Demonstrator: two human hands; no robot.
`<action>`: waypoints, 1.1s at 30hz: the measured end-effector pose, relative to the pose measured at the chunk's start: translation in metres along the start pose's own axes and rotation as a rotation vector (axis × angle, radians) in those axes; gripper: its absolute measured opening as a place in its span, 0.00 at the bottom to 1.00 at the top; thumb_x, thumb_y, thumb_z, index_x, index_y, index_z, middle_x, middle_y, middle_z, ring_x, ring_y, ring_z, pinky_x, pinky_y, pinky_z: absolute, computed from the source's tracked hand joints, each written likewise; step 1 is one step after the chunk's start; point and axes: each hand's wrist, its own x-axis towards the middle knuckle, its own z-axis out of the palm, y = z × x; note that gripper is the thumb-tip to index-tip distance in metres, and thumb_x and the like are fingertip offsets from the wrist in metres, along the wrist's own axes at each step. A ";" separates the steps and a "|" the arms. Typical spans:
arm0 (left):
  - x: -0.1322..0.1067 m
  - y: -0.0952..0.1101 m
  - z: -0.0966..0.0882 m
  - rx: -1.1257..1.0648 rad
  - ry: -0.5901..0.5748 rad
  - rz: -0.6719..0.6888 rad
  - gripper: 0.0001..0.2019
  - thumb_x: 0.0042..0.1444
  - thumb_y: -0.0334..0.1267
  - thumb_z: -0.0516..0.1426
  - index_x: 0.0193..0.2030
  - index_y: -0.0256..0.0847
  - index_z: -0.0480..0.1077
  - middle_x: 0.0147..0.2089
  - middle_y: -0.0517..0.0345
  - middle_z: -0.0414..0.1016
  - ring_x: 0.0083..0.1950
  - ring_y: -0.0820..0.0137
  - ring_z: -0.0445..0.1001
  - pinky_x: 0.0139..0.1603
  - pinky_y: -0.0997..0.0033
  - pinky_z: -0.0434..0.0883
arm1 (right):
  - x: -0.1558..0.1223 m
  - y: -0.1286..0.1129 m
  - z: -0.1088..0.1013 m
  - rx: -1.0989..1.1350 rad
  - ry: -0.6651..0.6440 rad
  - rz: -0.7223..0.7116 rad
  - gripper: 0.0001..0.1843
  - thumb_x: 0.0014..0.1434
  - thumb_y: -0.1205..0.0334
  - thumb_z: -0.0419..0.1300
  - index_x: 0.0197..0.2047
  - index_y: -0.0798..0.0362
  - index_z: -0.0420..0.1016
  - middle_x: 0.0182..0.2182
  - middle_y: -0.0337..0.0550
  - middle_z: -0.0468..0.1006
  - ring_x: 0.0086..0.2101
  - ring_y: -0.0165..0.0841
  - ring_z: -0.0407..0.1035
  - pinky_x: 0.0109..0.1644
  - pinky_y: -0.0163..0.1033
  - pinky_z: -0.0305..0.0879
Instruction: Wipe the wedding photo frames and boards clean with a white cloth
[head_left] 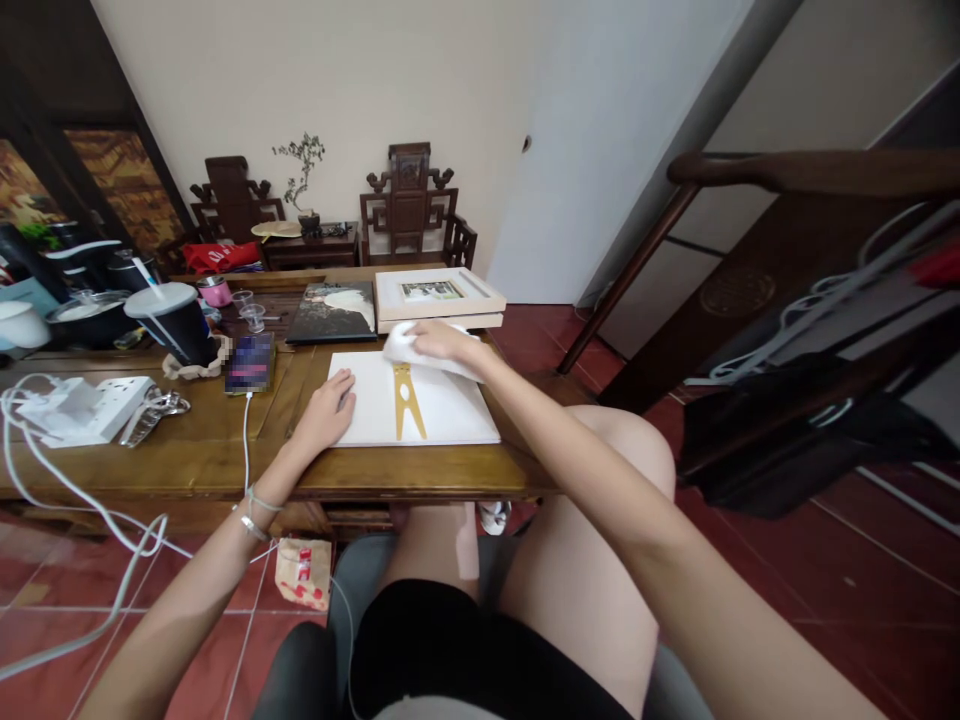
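In the head view, the left hand's (327,410) fingers rest loosely bent, pinching nothing, on the left edge of a white panel (457,415) on the table (435,468). The right hand's (444,342) fingers are closed on a white cloth (400,346) at its far edge. A gold easel-style stand (400,412) lies right of the left fingers; a pale-framed picture (480,287) sits just beyond the right fingers.

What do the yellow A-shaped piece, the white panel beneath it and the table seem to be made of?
Yellow A-shaped piece: perhaps coated metal or stiff card; it looks flat and evenly coloured, with a cutout. White panel: possibly board or canvas, matte and pale; the look leaves it open. Table: most likely varnished wood, judging by its brown tone and soft sheen.
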 end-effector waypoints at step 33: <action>0.001 0.002 0.000 0.038 -0.008 0.014 0.22 0.60 0.37 0.46 0.57 0.31 0.70 0.65 0.42 0.66 0.69 0.58 0.60 0.71 0.56 0.55 | -0.110 0.001 0.009 0.018 0.006 -0.156 0.20 0.47 0.72 0.49 0.39 0.56 0.78 0.31 0.45 0.80 0.34 0.39 0.69 0.43 0.38 0.60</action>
